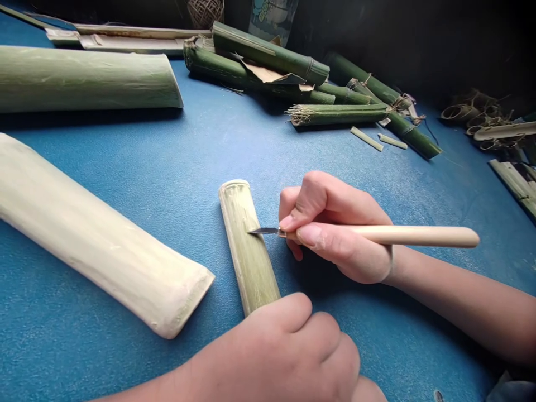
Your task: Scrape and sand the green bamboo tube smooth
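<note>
A short split piece of pale green bamboo (247, 245) lies lengthwise on the blue mat (176, 167) in the middle. My right hand (335, 223) grips a carving knife (389, 235) with a long pale wooden handle. Its small metal blade tip (262, 230) touches the bamboo's upper surface. My left hand (288, 352) is closed in a fist over the near end of the same bamboo piece, pinning it to the mat.
A large pale split bamboo section (96, 240) lies to the left, a bigger green one (84, 78) behind it. At the back lie several dark green bamboo stalks (293, 72), small cut slivers (366, 138) and a twine ball (205, 11). Bamboo rings (473, 114) sit far right.
</note>
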Available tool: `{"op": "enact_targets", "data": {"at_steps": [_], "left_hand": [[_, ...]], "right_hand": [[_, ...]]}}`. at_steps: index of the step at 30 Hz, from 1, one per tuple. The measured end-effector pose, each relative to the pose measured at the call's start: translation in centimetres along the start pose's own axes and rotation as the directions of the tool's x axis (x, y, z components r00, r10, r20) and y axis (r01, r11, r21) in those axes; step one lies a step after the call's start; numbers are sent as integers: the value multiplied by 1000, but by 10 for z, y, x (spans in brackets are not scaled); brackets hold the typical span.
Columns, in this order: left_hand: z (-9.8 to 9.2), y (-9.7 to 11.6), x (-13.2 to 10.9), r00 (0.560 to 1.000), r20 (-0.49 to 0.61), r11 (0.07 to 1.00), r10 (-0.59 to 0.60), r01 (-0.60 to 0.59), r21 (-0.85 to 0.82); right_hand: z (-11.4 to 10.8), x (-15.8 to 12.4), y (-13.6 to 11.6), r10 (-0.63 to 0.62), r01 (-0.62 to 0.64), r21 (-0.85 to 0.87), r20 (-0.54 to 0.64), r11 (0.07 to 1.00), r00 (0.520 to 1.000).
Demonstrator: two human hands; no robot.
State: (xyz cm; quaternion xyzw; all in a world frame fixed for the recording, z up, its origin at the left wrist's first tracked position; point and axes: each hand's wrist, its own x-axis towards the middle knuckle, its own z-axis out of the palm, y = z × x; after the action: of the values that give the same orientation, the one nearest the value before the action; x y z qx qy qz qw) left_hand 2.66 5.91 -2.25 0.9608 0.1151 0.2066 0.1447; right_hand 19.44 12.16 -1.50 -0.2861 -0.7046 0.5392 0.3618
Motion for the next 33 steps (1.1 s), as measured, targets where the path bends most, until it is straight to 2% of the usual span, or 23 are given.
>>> {"op": "enact_targets", "data": {"at_steps": [4, 8, 13, 18, 21, 23, 28, 33], "left_hand": [[2, 1, -1, 1000, -11, 1000, 7, -7, 2], [3, 3, -2, 999, -31, 1000, 10, -10, 0], [6, 1, -2, 999, -48, 1000, 9, -9, -3], [7, 2, -4, 998, -61, 1000, -11, 11, 2], [7, 3, -2, 998, -62, 1000, -9, 9, 4], [8, 3, -1, 998, -63, 1000, -15, 15, -5], [8, 1, 1, 999, -47, 999, -17, 16, -32], [7, 3, -1, 998, -56, 999, -2, -1, -47]], "right_hand": [[0, 0, -1, 19, -20, -26, -31, 999, 999], [0, -1, -2, 7, -7, 0, 8, 1000, 1000], [1, -1, -2, 29, -32, -33, -69, 999, 997], [3, -2, -2, 25, -23, 33, -50, 999, 998], [4, -2, -1, 31, -33, -34, -79, 999, 996], [3, -2, -1, 23, -27, -55, -65, 998, 998], [2, -4, -1, 21, -20, 13, -13, 1000, 1000], [4, -5, -3, 21, -26, -85, -58, 996, 998]]}}
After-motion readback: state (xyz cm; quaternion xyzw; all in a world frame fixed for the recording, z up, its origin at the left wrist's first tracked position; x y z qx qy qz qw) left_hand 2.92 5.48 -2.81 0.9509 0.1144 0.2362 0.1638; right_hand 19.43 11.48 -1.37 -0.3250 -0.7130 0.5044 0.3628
